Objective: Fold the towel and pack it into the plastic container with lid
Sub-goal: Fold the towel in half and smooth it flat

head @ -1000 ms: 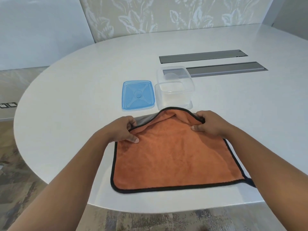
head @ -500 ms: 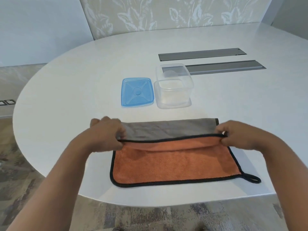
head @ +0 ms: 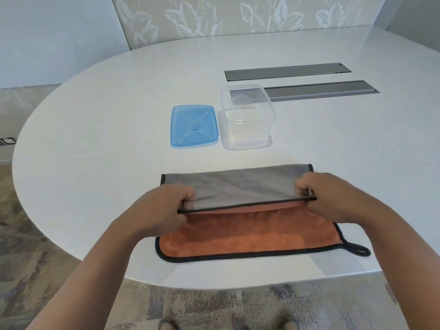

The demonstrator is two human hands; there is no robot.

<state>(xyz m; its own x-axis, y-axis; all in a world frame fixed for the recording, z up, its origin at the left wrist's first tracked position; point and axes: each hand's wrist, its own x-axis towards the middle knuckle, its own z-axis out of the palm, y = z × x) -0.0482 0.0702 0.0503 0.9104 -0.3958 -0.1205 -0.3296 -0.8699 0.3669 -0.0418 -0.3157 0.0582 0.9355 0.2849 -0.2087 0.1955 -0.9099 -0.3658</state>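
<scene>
The towel (head: 250, 231) lies on the desk (head: 119, 115) close to my body, long axis running left to right, its far half turned grey side up over the orange face. My left hand (head: 159, 208) and right hand (head: 333, 198) each pinch one end of the black-trimmed free edge, fingers curled round the hem. That edge lies parallel to the near hem and short of it, so I judge the next pull comes straight toward me; the open plastic container (head: 247, 120) and its blue lid (head: 194, 126) stand well beyond.
</scene>
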